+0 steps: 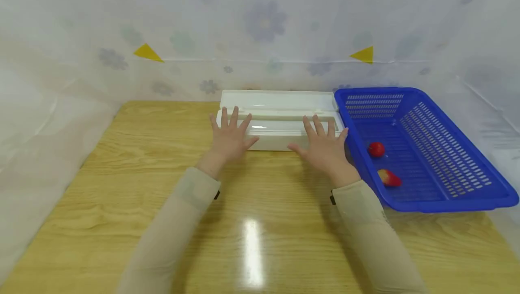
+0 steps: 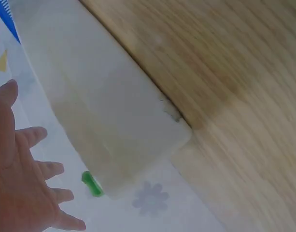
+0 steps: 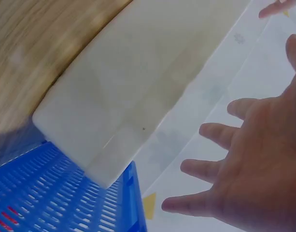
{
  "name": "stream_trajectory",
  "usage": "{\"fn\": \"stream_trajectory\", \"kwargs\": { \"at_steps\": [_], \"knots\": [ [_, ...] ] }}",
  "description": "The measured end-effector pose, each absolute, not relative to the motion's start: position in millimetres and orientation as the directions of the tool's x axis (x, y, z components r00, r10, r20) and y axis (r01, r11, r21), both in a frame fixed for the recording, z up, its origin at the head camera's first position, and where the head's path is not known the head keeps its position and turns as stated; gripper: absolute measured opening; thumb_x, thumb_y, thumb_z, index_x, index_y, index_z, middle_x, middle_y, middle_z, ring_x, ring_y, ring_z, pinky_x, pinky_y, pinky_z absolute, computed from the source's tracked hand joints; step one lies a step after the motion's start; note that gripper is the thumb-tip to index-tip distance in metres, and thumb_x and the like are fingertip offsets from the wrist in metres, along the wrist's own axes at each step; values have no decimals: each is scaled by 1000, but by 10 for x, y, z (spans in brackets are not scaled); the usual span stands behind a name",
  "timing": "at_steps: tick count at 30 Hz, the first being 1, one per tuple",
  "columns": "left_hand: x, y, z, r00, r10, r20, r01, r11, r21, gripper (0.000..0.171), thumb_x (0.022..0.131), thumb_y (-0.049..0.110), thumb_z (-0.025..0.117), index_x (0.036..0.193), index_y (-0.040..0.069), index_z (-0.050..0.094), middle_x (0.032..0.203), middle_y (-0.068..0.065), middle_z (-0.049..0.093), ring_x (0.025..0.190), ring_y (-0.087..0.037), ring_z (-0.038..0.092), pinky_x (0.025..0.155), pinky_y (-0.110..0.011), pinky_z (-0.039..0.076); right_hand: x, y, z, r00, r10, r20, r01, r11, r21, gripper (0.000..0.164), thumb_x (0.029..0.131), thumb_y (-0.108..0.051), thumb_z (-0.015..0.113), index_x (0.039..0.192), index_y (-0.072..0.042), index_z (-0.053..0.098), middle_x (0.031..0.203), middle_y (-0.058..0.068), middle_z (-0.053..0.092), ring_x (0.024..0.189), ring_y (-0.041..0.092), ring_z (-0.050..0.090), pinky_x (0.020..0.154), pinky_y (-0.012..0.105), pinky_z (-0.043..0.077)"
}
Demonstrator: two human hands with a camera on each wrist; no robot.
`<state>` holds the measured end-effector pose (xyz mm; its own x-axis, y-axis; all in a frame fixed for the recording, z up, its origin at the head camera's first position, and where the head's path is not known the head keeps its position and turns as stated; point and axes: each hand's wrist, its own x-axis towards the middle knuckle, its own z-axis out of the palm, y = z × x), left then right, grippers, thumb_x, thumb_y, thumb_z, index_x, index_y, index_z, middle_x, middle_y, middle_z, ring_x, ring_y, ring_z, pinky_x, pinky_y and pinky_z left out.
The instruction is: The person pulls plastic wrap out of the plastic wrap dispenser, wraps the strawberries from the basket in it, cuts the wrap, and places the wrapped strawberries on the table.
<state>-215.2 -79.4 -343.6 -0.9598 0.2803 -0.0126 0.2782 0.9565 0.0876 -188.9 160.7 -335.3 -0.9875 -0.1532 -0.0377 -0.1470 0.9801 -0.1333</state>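
A long white plastic box (image 1: 272, 142) lies near the back edge of the table, its hinged lid (image 1: 276, 100) tipped back. Above the box's left end, my left hand (image 1: 228, 140) is spread with straight fingers, holding nothing. My right hand (image 1: 324, 149) is spread the same way above the right end, close to the blue basket. Both wrist views show the palm (image 2: 20, 179) and fingers (image 3: 215, 135) apart from the box. Part of the box's inside is hidden by the hands.
A blue plastic basket (image 1: 451, 206) stands against the box's right end. In it lie a small red round fruit (image 1: 376, 149) and a red-and-yellow fruit (image 1: 391, 178). A small green piece (image 2: 92, 183) shows beside the box. A flowered curtain (image 1: 264, 50) hangs behind the wooden table (image 1: 162, 158).
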Motion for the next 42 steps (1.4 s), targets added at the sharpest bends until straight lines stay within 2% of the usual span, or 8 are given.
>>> {"fn": "stream_trajectory", "kwargs": {
  "at_steps": [6, 11, 14, 21, 26, 31, 36, 42],
  "knots": [
    [-2227, -937, -3537, -955, 292, 48, 295, 950, 98, 48, 99, 42, 39, 143, 24, 38, 156, -15, 16, 143, -41, 9, 110, -66, 5, -1905, 1689, -3358, -994, -105, 11, -105, 975, -194, 81, 91, -57, 46, 150, -12, 15, 152, 22, 21, 140, 47, 9, 105, 72, 3],
    [-2244, -995, -3574, -941, 294, 169, 319, 936, 151, 31, 99, 30, 45, 124, 20, 61, 150, -12, 34, 140, -36, 25, 111, -63, 12, -1910, 1690, -3352, -996, -80, 40, -86, 976, -199, 79, 91, -55, 48, 149, -10, 20, 148, 24, 29, 138, 48, 14, 106, 71, 8],
    [-2241, -1001, -3569, -922, 300, 244, 343, 926, 158, 25, 97, 27, 51, 111, 17, 68, 142, -10, 46, 135, -33, 35, 111, -60, 18, -1910, 1680, -3345, -997, -61, 50, -70, 977, -200, 77, 91, -54, 49, 147, -7, 25, 146, 24, 31, 137, 48, 16, 106, 70, 10],
    [-2286, -1005, -3592, -890, 322, 324, 386, 909, 156, 18, 95, 23, 55, 101, 14, 70, 127, -6, 60, 122, -28, 48, 110, -56, 23, -1912, 1693, -3342, -998, -40, 48, -48, 980, -195, 74, 91, -54, 48, 143, -4, 33, 144, 25, 33, 136, 46, 19, 106, 68, 14],
    [-2314, -996, -3601, -891, 325, 316, 387, 908, 158, 18, 96, 21, 54, 99, 13, 69, 121, -4, 63, 117, -26, 50, 110, -55, 23, -1930, 1714, -3355, -998, -36, 44, -44, 983, -177, 71, 92, -54, 47, 139, -2, 38, 142, 25, 36, 135, 46, 22, 106, 66, 16],
    [-2327, -980, -3577, -897, 325, 300, 378, 915, 139, 17, 96, 19, 52, 99, 13, 68, 114, -2, 65, 112, -24, 52, 110, -52, 24, -1969, 1739, -3373, -998, -27, 62, -38, 984, -176, 67, 91, -47, 52, 137, 0, 40, 138, 26, 41, 130, 46, 30, 105, 61, 24],
    [-2319, -974, -3549, -904, 327, 275, 373, 918, 132, 18, 97, 18, 50, 99, 13, 67, 114, -2, 65, 112, -24, 52, 110, -52, 25, -1996, 1761, -3377, -997, -36, 70, -50, 977, -206, 63, 90, -37, 58, 137, 2, 40, 135, 27, 43, 126, 47, 34, 102, 60, 30],
    [-2322, -977, -3534, -908, 322, 267, 368, 919, 141, 19, 97, 19, 49, 101, 12, 67, 115, -3, 65, 112, -25, 51, 110, -51, 25, -2037, 1768, -3389, -995, -32, 92, -50, 979, -199, 55, 91, -31, 57, 133, 1, 45, 132, 26, 47, 123, 45, 38, 99, 59, 34]
  ]
}}
